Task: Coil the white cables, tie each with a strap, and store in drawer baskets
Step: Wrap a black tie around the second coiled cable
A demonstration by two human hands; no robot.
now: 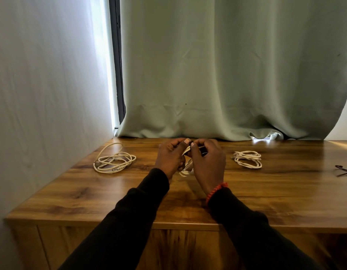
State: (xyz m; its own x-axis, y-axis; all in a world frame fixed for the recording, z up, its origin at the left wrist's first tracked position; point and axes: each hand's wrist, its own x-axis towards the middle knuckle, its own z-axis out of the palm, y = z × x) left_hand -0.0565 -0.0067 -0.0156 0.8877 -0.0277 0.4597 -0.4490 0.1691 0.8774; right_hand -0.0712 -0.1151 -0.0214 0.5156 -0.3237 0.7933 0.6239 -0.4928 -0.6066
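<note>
Both hands meet above the middle of the wooden tabletop. My left hand and my right hand together grip a coiled white cable, whose loops hang between the palms. A small dark strap shows at the fingertips, mostly hidden. A loose white cable lies in an untidy coil on the left. On the right rests a tighter white coil.
A dark strap lies near the table's right edge. A pale green curtain hangs down to the back of the tabletop. A white wall borders the left side. Drawer fronts show below the front edge.
</note>
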